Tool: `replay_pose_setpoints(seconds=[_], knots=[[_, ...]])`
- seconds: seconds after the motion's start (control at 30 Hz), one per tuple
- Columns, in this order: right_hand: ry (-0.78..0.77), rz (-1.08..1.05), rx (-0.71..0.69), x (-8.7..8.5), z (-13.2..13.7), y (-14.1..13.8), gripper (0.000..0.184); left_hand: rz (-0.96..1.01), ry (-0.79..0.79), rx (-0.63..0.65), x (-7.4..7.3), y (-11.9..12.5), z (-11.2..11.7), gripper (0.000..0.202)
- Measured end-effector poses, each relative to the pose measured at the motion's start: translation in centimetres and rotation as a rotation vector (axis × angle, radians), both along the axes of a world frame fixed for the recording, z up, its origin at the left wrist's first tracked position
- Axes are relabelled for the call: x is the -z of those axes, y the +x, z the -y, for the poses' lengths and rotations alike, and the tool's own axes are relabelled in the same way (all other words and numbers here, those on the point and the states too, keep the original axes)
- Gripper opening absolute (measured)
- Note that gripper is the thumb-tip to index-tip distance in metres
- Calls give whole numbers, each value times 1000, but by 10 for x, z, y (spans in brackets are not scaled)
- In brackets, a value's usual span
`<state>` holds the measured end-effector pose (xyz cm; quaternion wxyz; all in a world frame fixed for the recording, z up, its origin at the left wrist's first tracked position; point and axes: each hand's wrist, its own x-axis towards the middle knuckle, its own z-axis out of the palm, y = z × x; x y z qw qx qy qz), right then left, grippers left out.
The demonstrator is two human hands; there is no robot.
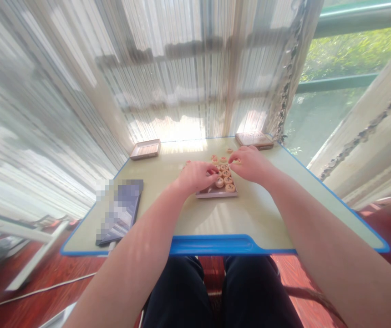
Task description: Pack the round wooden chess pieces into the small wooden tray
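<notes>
A shallow box (202,194) stands on the table with round wooden Chinese chess pieces (228,180) in it, their dark characters facing up. My left hand (197,176) reaches over the box's left side, fingers curled and closed at a chess piece among the others; the fingers partly hide it. Just beyond the box's far right corner hovers my right hand (250,163), fingers bent downward and apart, with no piece visible in them. Loose pieces with red characters (223,159) lie behind the box, one partly under my right hand. Another red piece (188,162) shows behind my left hand.
A tablet-like device (127,205), partly pixelated, lies at the table's left. An open box lid or tray (145,149) is at the back left, a flat box (255,140) at the back right. The table has a blue front edge (212,244); curtains hang behind.
</notes>
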<state>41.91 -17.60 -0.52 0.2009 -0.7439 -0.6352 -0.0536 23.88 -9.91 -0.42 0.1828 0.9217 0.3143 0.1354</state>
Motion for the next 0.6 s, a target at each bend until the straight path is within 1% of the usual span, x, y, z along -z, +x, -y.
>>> replay_pose_setpoints(seconds=[0.4,0.6], knots=[[31,2,1,0,0,1,22,38,-47,7,2,-1,-1,28],[22,5,1,-3,2,-1,22,37,-56,34,-1,-4,-2,22]])
